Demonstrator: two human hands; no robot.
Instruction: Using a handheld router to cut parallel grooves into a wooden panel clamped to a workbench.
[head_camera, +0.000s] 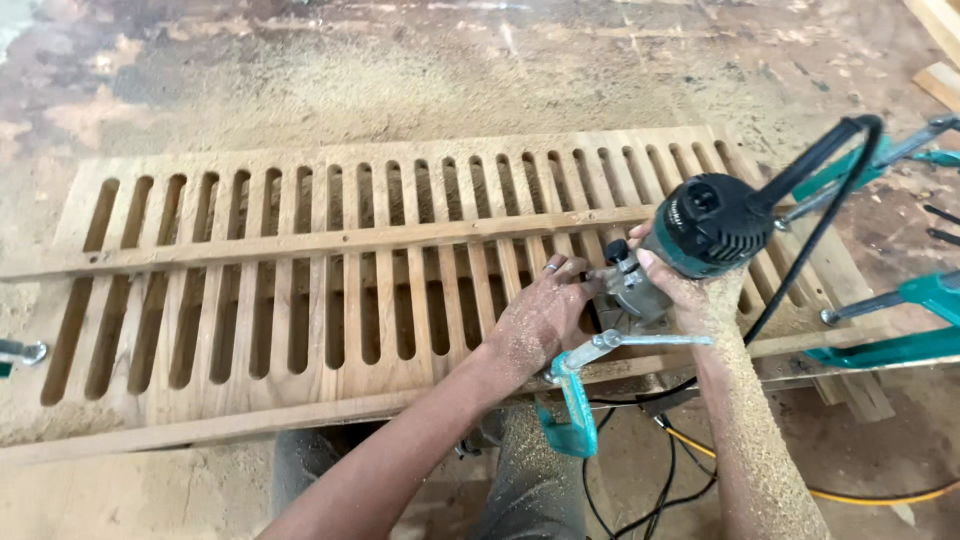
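Note:
A long wooden panel (330, 300) with two rows of routed slots lies across the workbench. A teal and black hand router (690, 235) stands on its right part. My right hand (690, 295) grips the router's body, its forearm coated in sawdust. My left hand (545, 315), a ring on one finger, rests on the slats and touches the router's base from the left. A black power cord (800, 250) runs from the router's top down to the floor.
Teal clamps hold the panel: one at the front edge (575, 400), others at the right (900, 320) and far right (900, 150). A metal clamp end (20, 352) shows at the left. Sawdust covers the bench. A yellow hose and black cables (680, 470) lie below.

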